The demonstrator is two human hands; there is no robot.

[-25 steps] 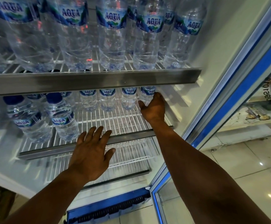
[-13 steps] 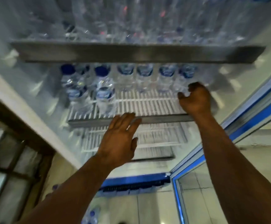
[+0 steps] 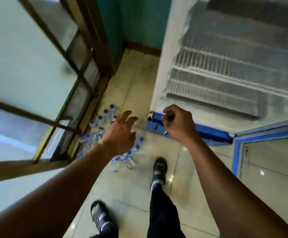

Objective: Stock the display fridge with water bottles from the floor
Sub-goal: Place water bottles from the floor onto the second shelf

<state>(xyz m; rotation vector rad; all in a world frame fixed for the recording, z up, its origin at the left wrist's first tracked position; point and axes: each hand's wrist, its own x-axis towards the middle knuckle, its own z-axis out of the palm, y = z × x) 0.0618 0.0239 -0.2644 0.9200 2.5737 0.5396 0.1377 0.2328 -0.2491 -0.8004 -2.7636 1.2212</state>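
Several small water bottles with blue caps lie in a loose heap on the tiled floor, to the left of the open display fridge. My left hand hangs over the heap with its fingers spread and nothing in it. My right hand is in front of the fridge's blue base, fingers curled loosely, holding nothing. The fridge's lower white wire shelves show bare; the frame is blurred.
A wood-framed glass door stands at the left beside the bottles. The fridge's blue-framed glass door hangs open at the right. My feet in dark sandals stand on the tiles below the heap.
My view has swung down and left from the fridge shelves to the floor. Both hands have left the shelf; the right hand has let go of the bottle there.
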